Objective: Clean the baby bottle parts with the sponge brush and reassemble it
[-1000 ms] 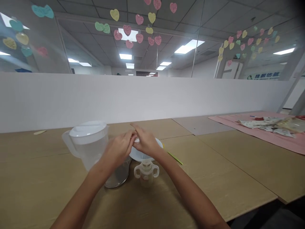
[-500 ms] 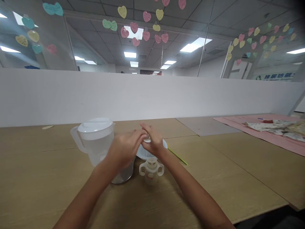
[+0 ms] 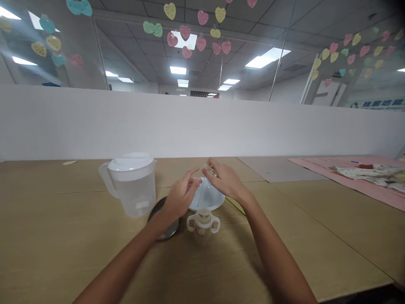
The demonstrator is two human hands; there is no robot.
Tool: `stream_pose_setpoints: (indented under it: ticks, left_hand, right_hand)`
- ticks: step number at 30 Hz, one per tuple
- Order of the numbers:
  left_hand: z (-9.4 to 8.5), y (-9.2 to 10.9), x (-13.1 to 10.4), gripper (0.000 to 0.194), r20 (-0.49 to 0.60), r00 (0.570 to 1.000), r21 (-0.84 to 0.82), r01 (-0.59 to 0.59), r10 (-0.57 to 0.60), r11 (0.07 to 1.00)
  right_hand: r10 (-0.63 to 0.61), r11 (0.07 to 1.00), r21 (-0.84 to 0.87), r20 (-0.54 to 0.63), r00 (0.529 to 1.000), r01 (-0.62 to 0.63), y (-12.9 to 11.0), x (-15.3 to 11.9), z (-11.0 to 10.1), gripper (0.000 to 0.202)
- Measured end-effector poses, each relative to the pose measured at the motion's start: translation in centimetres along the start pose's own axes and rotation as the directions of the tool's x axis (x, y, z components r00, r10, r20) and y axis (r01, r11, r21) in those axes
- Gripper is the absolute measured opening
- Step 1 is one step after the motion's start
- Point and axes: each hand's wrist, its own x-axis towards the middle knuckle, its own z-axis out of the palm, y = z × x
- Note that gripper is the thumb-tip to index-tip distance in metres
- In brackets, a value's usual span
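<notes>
Above a white bowl, my right hand has its fingers closed around a small clear piece, which looks like a baby bottle top. The fingers cover part of it. To its left, my left hand is apart from it, thumb and fingers separated, and I see nothing clearly held there. Below the hands a baby bottle with two side handles stands upright, its neck uncovered. A round dark-rimmed metal dish lies partly hidden under my left hand and wrist.
A white lidded pitcher stands to the left. A yellow-green stick lies right of the bowl, partly behind my right wrist. Pink cloth with crumpled fabric is far right. A low white wall runs along the table's back.
My hands, which were together around a small piece with a white rim, have come apart. The right hand has moved right with the clear piece; the pitcher and bowl show more fully.
</notes>
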Motion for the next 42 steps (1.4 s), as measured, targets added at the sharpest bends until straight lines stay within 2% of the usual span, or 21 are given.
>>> stream_pose_setpoints:
  ticks: [2,3,5,7,10,13,15,20,25,30,32,35,37,39,42]
  left_hand:
    - [2.3,-0.9,-1.7,0.046,-0.044,0.994,-0.159,0.094,-0.102,0.983]
    - [3.4,-1.4,-2.9,0.047,-0.072,0.993,-0.177,0.081,-0.095,0.981]
    - [5.1,-2.6,-5.3,0.052,-0.105,0.994,-0.112,0.012,-0.024,0.994]
    - [6.1,-3.7,-7.3,0.058,-0.102,0.995,-0.056,-0.005,0.000,0.998]
    - [6.4,-4.9,-8.6,0.066,-0.111,0.992,-0.069,0.052,-0.060,0.996]
    - [6.1,-5.1,-8.3,0.067,-0.056,0.992,-0.158,0.103,-0.113,0.982]
    - [5.9,-4.7,-8.0,0.064,-0.028,0.991,-0.204,0.119,-0.128,0.972]
    - [5.7,-4.0,-7.9,0.063,-0.069,0.979,-0.242,0.169,-0.190,0.956]
    - [5.6,-3.7,-7.8,0.061,-0.071,0.971,-0.261,0.202,-0.227,0.944]
    - [5.4,-3.5,-7.7,0.059,-0.040,0.964,-0.269,0.244,-0.264,0.932]
    - [5.4,-3.6,-7.6,0.061,-0.049,0.965,-0.261,0.237,-0.258,0.936]
    - [5.5,-3.8,-7.6,0.059,-0.059,0.972,-0.241,0.209,-0.229,0.948]
    - [5.5,-3.9,-7.6,0.058,-0.058,0.976,-0.225,0.193,-0.211,0.955]
    - [5.6,-4.1,-7.6,0.058,-0.057,0.977,-0.225,0.188,-0.205,0.956]
    - [5.6,-4.3,-7.6,0.059,-0.059,0.977,-0.242,0.183,-0.203,0.953]
  right_hand:
    - [0.029,0.999,0.025,-0.013,0.999,-0.028,0.8,-0.1,-0.7,0.026]
    - [0.011,0.999,0.049,-0.001,1.000,-0.011,1.1,-0.2,-1.0,0.027]
    - [-0.069,0.992,0.113,0.048,0.996,0.063,1.4,-0.4,-1.5,0.026]
    - [-0.147,0.977,0.172,0.116,0.982,0.126,1.4,-0.5,-1.8,0.022]
    - [-0.234,0.954,0.249,0.260,0.937,0.169,0.7,-0.6,-2.0,0.016]
    - [-0.295,0.935,0.315,0.436,0.850,0.163,0.2,-0.5,-1.5,0.013]
    - [-0.286,0.944,0.300,0.529,0.799,0.139,0.1,-0.4,-0.8,0.014]
    - [-0.261,0.963,0.219,0.617,0.742,0.156,0.3,-0.6,0.9,0.019]
    - [-0.322,0.945,0.251,0.611,0.724,0.208,0.2,-0.7,0.8,0.031]
    - [-0.300,0.949,0.273,0.623,0.723,0.158,-0.6,-0.5,0.7,0.024]
    - [-0.267,0.961,0.220,0.604,0.751,0.165,-0.9,-0.5,1.0,0.022]
    - [-0.168,0.983,0.030,0.529,0.831,0.180,-0.9,-0.5,1.5,0.026]
    - [-0.102,0.983,-0.082,0.502,0.859,0.165,-0.9,-0.5,1.6,0.028]
    - [-0.087,0.981,-0.103,0.521,0.849,0.163,-0.9,-0.6,1.6,0.026]
    - [-0.129,0.981,-0.045,0.568,0.813,0.187,-1.2,-0.8,1.3,0.022]
